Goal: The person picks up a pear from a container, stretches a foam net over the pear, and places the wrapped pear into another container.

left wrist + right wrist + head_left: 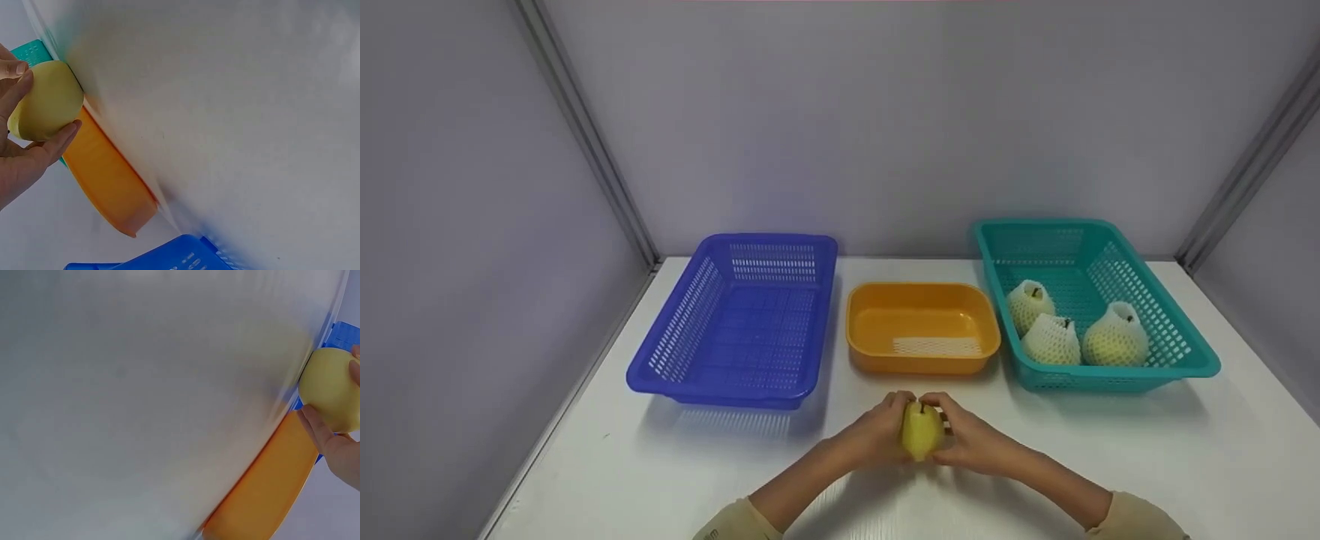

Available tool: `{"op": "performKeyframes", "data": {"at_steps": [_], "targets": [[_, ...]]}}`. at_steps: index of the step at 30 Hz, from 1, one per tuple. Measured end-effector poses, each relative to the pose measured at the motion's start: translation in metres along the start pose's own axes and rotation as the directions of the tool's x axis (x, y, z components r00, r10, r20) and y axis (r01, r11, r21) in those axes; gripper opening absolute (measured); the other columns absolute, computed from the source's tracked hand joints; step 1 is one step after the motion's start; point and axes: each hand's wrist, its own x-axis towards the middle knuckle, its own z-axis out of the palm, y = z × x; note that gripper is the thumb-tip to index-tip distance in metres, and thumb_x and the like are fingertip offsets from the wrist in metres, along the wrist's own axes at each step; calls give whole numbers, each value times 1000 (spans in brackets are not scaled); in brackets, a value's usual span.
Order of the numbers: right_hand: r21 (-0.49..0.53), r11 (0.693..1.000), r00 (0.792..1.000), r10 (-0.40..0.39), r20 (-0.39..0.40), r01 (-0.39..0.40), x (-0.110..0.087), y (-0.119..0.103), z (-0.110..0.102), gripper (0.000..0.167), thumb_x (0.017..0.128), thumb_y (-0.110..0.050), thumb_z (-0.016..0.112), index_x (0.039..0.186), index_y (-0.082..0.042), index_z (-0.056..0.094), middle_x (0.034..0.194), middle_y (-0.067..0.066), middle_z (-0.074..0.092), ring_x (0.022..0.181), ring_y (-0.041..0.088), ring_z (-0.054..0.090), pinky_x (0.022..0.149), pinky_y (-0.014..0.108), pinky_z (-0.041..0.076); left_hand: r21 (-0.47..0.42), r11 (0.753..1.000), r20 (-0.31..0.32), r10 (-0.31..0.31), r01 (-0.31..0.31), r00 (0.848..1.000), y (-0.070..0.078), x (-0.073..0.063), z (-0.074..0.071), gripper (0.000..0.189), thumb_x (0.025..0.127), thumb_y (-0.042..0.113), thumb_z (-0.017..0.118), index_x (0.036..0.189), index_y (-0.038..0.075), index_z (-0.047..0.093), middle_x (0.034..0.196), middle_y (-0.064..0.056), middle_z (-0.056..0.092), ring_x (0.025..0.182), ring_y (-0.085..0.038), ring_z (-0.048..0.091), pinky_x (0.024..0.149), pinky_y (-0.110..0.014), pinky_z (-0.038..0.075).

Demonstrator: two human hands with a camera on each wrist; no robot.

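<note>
A bare yellow-green pear [922, 431], its stem at the top, is held between both hands over the white table, in front of the orange basin. From one side my left hand [881, 431] grips it, thumb and fingers spread around its body in the left wrist view. On the other side my right hand [979, 442] holds it too, with fingertips on the pear's skin in the right wrist view. Inside the orange basin [922, 364] lies a flat white foam net [937, 346].
At the right stands a green basket [1181, 334] with three pears in white foam nets, one of them a netted pear [1116, 341] near its front wall. A blue basket [735, 394] stands left of the basin. Grey panels [885, 127] enclose the table's back and sides.
</note>
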Motion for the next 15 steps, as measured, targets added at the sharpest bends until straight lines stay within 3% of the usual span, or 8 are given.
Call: {"op": "performKeyframes", "data": {"at_steps": [9,15], "targets": [[26,999,999,36,22,-37,1,2,-1,67,79,-10,71,132,-4,29,133,18,35,115,37,42,90,48,40,36,999,28,-2,1,1000,1,-1,-2,71,75,21,77,128,2,35,116,-9,45,92,-16,52,76,-24,46],[17,999,999,36,30,-36,1,2,-2,67,81,-19,71,132,-6,29,132,14,36,113,33,44,89,45,41,-20,997,83,-68,69,994,0,-1,-2,77,79,24,74,137,0,28,127,-12,40,100,-21,52,81,-29,46]]}}
